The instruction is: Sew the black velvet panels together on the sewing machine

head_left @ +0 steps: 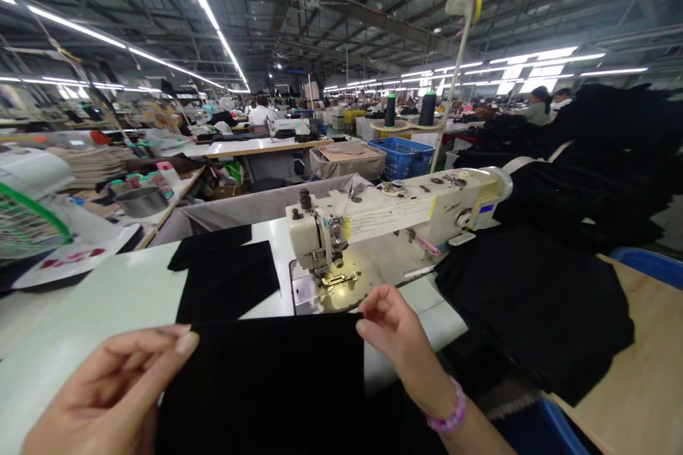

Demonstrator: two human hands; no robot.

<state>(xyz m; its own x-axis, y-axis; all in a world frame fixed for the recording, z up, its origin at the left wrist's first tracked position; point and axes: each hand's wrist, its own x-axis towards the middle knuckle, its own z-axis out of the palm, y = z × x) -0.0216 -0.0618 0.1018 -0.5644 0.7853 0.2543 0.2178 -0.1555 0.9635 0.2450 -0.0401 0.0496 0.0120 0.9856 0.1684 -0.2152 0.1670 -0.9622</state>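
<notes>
A black fabric piece (267,377) hangs stretched between my two hands, its top edge nearly level. My left hand (114,384) pinches the upper left corner between thumb and fingers. At the upper right corner, my right hand (398,334) pinches the cloth the same way; a beaded bracelet circles that wrist. Just beyond the cloth stands a white sewing machine (395,217), its needle area (334,279) lit. Other black fabric pieces (229,281) lie on the white table (128,298) left of the machine. The lower part of the held cloth runs out of view.
A heap of black fabric (538,298) lies on the right, partly over a wooden board (645,341). Far left are a green-rimmed fan (32,220) and a metal bowl (141,202). Behind the machine stand a blue crate (403,156) and thread cones (427,110). People sit farther back.
</notes>
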